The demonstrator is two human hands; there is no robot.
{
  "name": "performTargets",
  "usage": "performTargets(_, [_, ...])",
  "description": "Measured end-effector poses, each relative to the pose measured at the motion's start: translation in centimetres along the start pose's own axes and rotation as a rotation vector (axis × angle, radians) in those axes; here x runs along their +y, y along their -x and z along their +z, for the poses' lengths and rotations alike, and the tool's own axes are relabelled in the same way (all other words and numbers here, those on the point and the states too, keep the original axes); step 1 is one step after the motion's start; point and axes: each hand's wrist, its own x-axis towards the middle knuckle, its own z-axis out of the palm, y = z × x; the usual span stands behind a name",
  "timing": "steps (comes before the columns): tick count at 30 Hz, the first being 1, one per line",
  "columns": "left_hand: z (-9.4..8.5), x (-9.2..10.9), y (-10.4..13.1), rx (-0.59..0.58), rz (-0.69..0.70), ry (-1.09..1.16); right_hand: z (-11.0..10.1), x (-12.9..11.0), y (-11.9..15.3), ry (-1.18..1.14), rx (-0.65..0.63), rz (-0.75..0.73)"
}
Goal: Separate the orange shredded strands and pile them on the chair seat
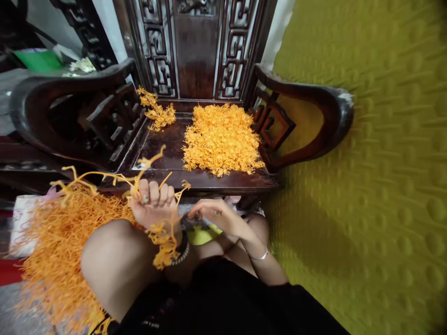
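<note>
Left hand curled into a loose fist, knuckles up, fingers wrapped round an orange strand; stringy, knobbly, branching, sticks out both sides of the fist. A curly orange cluster dangles over the left wrist, near a dark band and a beaded bracelet. Right hand just beside, fingers bent and close together, pointing toward the left; can't tell whether the fingertips pinch anything. Thin shiny bangle on that wrist.

Beyond the hands, dark wooden chair: glossy, reddish-brown, scuffed seat, curved arms, angular fretwork in the back. On the seat's right side, dense orange block, roughly square, crinkly, tightly packed curls. Back left of the seat, smaller orange clump, looser and straggly, apart from the block.

Lower left, beside the bent bare knee, big loose orange heap, thin tangled strands, shaggy edges, white printed packaging at its left side. Right side all mustard-green sheet, padded-looking, raised round bumps. Black top on the person. Upper left, smooth green item, blurry.
</note>
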Motion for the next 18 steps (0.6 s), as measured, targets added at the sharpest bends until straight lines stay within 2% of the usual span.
performTargets(5, [0.1, -0.7, -0.4, 0.147, 0.094, -0.312, 2.1, 0.2, 1.9, 0.182, 0.232, -0.005])
performTargets(8, [0.7, -1.5, -0.3, 0.273, 0.148, -0.503, 2.5, -0.1, 3.0, 0.203, 0.302, -0.047])
performTargets(11, [1.2, -2.6, 0.0, 0.379, 0.232, -0.6, 2.7, -0.5, 3.6, 0.316, 0.393, -0.066])
performTargets(14, [1.6, -3.4, 0.2, 0.434, 0.291, -0.64, 2.8, -0.5, 3.7, 0.422, 0.444, 0.038])
performTargets(18, [1.8, -3.7, 0.3, 0.479, 0.315, -0.775, 3.0, 0.7, 3.2, 0.328, 0.417, 0.168])
